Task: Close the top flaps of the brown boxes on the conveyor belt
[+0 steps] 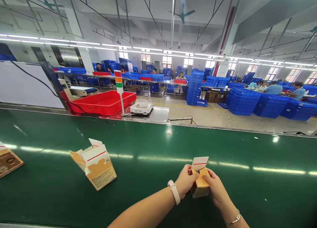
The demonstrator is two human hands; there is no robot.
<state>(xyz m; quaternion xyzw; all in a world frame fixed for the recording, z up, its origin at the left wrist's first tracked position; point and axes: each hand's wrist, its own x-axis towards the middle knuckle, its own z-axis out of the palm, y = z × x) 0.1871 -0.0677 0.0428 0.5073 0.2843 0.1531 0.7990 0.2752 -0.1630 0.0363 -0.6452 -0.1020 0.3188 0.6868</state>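
Observation:
A small brown cardboard box [200,191] stands on the green conveyor belt [153,188], between my two hands. My left hand [186,181] grips its left side, thumb on a tan top flap. On the other side my right hand [216,185] holds the box, its thumb pressing the right flap. A white flap with a red line sticks up at the back. To the left, another carton [102,173] lies tilted on the belt with its flaps spread. Part of a further brown carton [10,162] shows at the left edge.
Beyond the belt are a red tray [104,104], a signal light [119,82] and a white scale [141,107] on a metal table. Blue crates [244,102] stand stacked across the floor. Several people sit at far workbenches.

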